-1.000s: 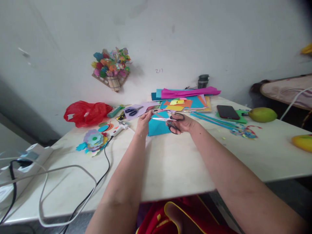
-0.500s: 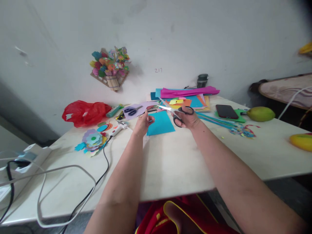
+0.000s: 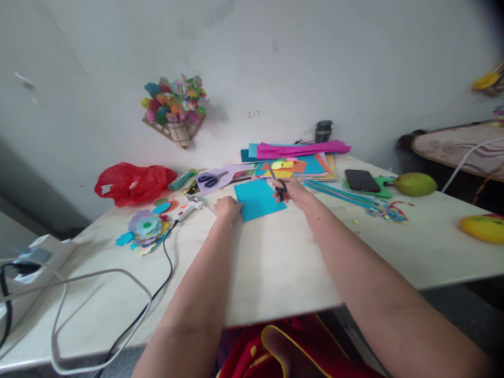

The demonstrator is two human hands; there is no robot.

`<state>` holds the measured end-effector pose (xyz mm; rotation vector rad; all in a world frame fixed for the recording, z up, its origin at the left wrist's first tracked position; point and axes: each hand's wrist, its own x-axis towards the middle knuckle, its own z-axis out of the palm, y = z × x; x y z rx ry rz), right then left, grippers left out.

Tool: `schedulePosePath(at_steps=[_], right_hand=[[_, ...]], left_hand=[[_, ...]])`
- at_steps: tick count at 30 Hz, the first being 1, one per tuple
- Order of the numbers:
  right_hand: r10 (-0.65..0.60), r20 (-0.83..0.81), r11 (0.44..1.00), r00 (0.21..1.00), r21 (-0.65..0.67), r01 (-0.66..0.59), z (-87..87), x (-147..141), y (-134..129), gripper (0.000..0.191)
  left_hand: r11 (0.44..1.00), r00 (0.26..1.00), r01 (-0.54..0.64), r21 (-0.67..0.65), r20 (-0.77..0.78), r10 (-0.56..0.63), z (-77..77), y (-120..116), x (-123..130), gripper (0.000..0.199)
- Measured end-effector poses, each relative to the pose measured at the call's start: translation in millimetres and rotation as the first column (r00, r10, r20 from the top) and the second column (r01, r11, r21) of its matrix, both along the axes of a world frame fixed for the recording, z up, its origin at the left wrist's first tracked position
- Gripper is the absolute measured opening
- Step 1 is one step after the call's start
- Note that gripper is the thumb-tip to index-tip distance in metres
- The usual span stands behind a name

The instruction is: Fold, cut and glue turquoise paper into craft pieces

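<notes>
A square of blue craft paper [image 3: 258, 200] lies on the table in front of me. At its left edge is my left hand [image 3: 228, 207], fingers curled in and closed on the paper; the fingertips are partly hidden. My right hand [image 3: 292, 191] grips dark-handled scissors [image 3: 281, 187] at the paper's right edge, with the blades pointing up and away to the left. Left of the paper, a white hot glue gun [image 3: 186, 211] rests beside a stack of paper flowers [image 3: 147, 227].
Second scissors [image 3: 210, 180] lie on purple paper behind my left hand. Coloured sheets [image 3: 315, 164] are piled at the back. A phone [image 3: 361, 180], blue strips [image 3: 338, 194] and mangoes [image 3: 415, 184] sit right. Cables [image 3: 106, 270] loop at left, near a red bag [image 3: 136, 184].
My left hand has come down to the paper's left edge. The scissors have turned from pointing left to pointing up and away, and my right hand has lowered beside the paper.
</notes>
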<state>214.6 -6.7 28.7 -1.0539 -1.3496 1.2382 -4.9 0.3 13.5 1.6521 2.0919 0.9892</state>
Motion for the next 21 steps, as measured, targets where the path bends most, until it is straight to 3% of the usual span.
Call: schedulePosePath(at_steps=[5,7,11,15,18,21], right_hand=[[-0.047,-0.026,0.999,0.999,-0.007,0.047,-1.8,3,1,0.03],[-0.045,-0.028,0.999,0.999,-0.005,0.045,-2.3,3,1,0.03],[-0.037,-0.055,0.999,0.998,0.025,0.038,-1.9,2,3,0.028],[-0.034,-0.096,0.996,0.995,0.084,0.042,0.2,0,4,0.026],[-0.055,-0.138,0.992,0.989,0.102,0.07,1.6,-2,4,0.027],[-0.101,-0.19,0.988,0.977,0.095,0.121,2.5,-1,6,0.028]], left_hand=[[0.999,0.996,-0.011,-0.033,0.084,0.013,3.0,0,12,0.024],[1.0,0.995,0.004,0.017,0.098,-0.006,3.9,1,14,0.02],[0.996,0.947,0.033,0.08,0.316,-0.057,2.1,5,12,0.027],[0.966,0.843,0.242,-0.088,0.512,-0.165,-2.3,10,10,0.023],[0.946,0.865,0.302,-0.119,0.452,-0.219,-2.1,8,12,0.017],[0.966,0.912,0.251,-0.065,0.35,-0.214,1.6,6,14,0.016]])
